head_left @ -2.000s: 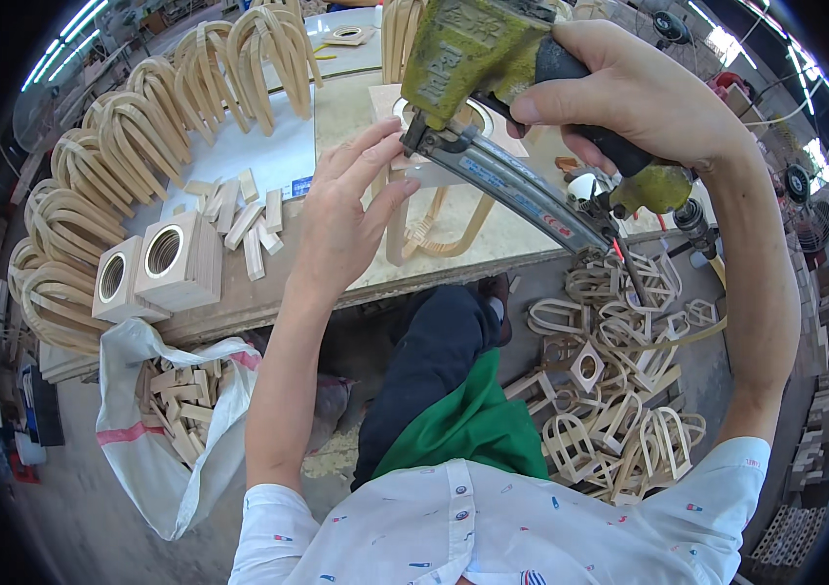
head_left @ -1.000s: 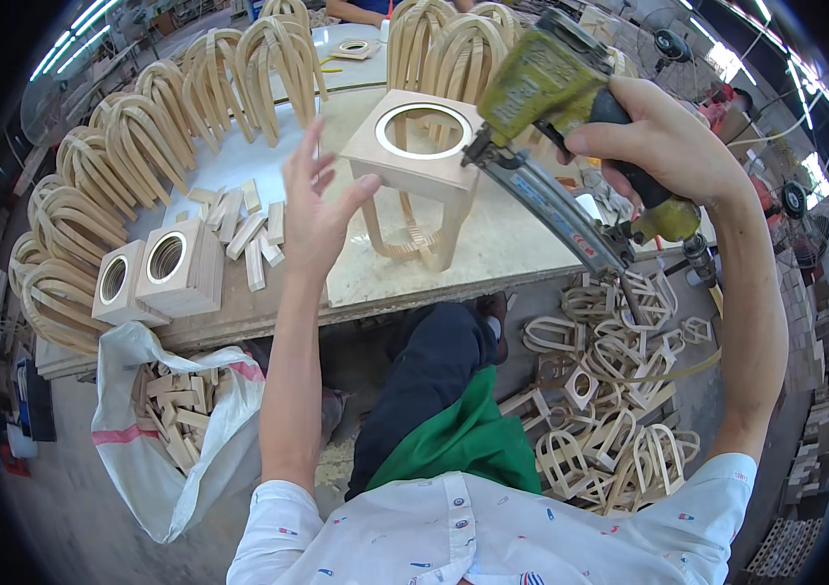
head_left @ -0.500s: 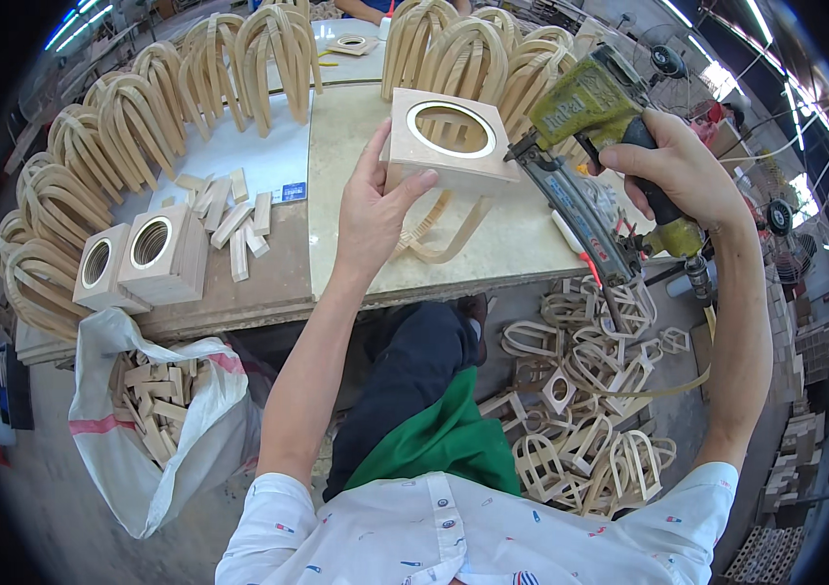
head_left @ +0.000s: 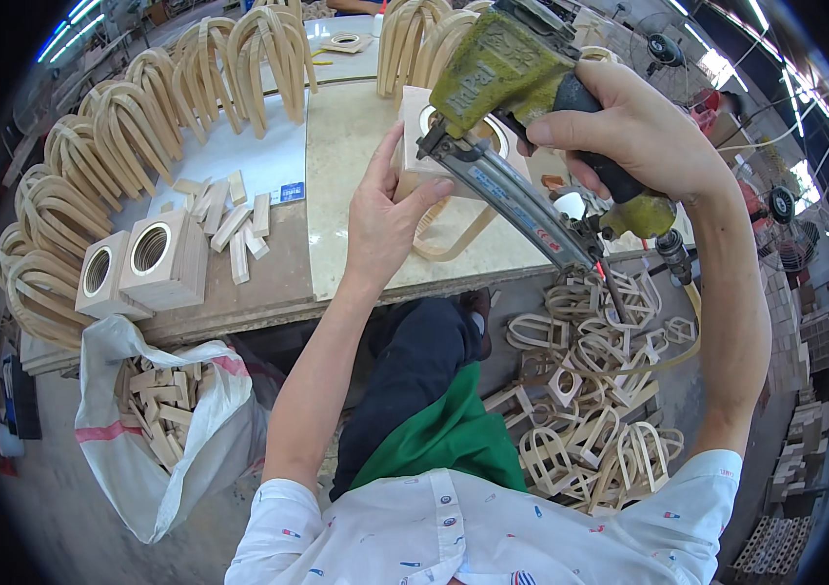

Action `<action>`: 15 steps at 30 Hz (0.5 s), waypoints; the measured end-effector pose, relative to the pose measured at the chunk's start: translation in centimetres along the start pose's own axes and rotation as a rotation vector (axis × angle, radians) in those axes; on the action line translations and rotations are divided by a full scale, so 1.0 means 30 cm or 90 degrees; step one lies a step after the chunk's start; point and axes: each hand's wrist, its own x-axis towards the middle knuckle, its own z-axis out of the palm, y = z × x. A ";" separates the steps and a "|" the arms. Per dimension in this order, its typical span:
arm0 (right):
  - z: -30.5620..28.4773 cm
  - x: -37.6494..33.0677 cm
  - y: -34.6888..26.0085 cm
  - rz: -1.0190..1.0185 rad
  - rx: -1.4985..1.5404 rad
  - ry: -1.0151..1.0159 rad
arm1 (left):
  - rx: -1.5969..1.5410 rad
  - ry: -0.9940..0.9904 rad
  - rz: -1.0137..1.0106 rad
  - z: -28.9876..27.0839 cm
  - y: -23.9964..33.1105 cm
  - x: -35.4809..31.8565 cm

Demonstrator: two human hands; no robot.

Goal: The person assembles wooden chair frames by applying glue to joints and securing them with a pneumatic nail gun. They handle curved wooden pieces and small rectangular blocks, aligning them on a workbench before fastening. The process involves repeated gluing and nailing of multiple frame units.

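A square wooden block with a round, white-rimmed opening [head_left: 415, 169] is gripped along its left side by my left hand [head_left: 387, 200], thumb on the near face. My right hand [head_left: 619, 136] is wrapped round the black handle of a yellow-green pneumatic nail gun [head_left: 507, 73]. The gun's nose is over the block's upper left part and hides much of the opening; whether it touches the wood I cannot tell. Under the block, a bent wooden loop [head_left: 458, 237] lies on the table.
Arched wooden frames [head_left: 127, 132] line the table's far and left edges. Two holed block stacks [head_left: 166, 258] and loose slats [head_left: 229, 222] are at left. A white sack of offcuts [head_left: 107, 444] stands below left; wooden loops [head_left: 590, 429] cover the floor at right. An air hose [head_left: 695, 317] trails from the gun.
My right hand has brought the nail gun leftward, from the block's right side to over its top. The block has shifted slightly right in my left hand.
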 end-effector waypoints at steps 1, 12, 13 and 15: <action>0.002 0.001 -0.001 -0.001 0.001 -0.002 | -0.002 0.001 0.003 -0.001 -0.002 0.000; 0.013 -0.006 -0.004 0.020 0.012 -0.002 | -0.004 0.011 0.006 0.007 -0.007 0.001; 0.016 -0.012 -0.013 0.027 0.019 0.016 | -0.003 0.013 0.006 0.011 -0.005 0.001; -0.007 -0.002 -0.011 0.042 -0.036 -0.026 | 0.000 0.018 0.010 0.015 0.003 0.001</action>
